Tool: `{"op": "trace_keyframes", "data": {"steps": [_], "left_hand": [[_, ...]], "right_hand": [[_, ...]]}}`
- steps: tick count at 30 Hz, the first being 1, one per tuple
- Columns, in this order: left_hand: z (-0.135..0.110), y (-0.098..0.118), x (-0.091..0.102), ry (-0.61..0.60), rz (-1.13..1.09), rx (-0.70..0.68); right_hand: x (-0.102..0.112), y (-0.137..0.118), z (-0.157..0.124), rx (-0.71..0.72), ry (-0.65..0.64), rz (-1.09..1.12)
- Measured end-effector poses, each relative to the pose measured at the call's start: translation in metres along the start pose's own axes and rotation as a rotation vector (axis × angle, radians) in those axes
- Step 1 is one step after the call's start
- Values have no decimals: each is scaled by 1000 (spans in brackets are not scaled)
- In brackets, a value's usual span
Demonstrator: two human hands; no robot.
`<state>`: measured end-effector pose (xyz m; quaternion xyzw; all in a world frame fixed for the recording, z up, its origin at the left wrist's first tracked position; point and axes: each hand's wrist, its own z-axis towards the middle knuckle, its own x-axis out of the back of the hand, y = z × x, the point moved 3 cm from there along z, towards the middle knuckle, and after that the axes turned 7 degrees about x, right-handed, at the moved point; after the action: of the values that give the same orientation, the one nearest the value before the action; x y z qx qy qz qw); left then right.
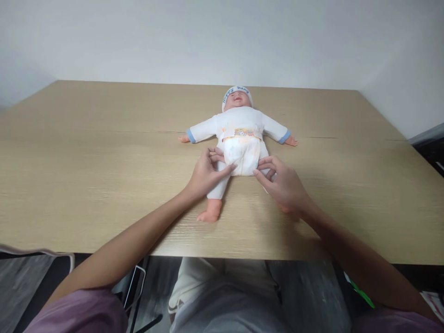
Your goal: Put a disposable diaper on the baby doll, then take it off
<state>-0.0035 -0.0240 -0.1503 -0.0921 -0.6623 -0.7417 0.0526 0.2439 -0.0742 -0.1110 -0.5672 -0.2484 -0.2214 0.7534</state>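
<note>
A baby doll (239, 118) lies on its back, arms spread, in a white suit with blue cuffs and a cap with blue lettering. Around its hips, over the suit, sits a white diaper (242, 150) with an orange printed waistband. My left hand (209, 170) holds the diaper's leg edge on the left, thumb across its lower front and fingers by the doll's thigh. On the opposite leg edge, my right hand (279, 178) pinches the diaper between thumb and fingers. That hand covers most of the doll's leg on the right. The other bare foot (210, 211) shows.
The doll rests on a wide wooden table (104, 175) with a seam running across it. White walls (173, 41) stand behind and to the right. A dark object (432, 148) is at the right edge. A pale cable (38, 251) runs along the front left.
</note>
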Motion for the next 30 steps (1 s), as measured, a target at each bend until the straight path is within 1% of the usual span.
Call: {"op": "trace_keyframes", "data": {"steps": [3, 5, 7, 9, 11, 14, 18, 21, 26, 30], "left_hand": [[-3, 3, 0, -1, 40, 23], [-4, 7, 0, -12, 81, 18], [-5, 10, 1, -33, 131, 7], [-4, 13, 2, -64, 157, 5], [-2, 14, 3, -111, 120, 31], [0, 14, 4, -185, -8, 124], [1, 13, 4, -232, -156, 237], [1, 12, 4, -241, -184, 231], [1, 12, 4, -264, -219, 246], [1, 17, 6, -276, -196, 251]], "right_hand": [[-3, -2, 0, 44, -39, -37], [-7, -2, 1, 115, -67, -102], [-12, -3, 2, 186, -75, -172], [-15, -3, 3, 211, -69, -192], [-15, -2, 3, 182, -51, -155], [-11, -1, 2, 116, -20, -78], [-6, 2, 1, 0, -21, -8], [-3, 5, 2, -73, -52, 56], [-1, 5, 4, -112, -87, 140], [-5, 6, 3, -136, -99, 258]]}}
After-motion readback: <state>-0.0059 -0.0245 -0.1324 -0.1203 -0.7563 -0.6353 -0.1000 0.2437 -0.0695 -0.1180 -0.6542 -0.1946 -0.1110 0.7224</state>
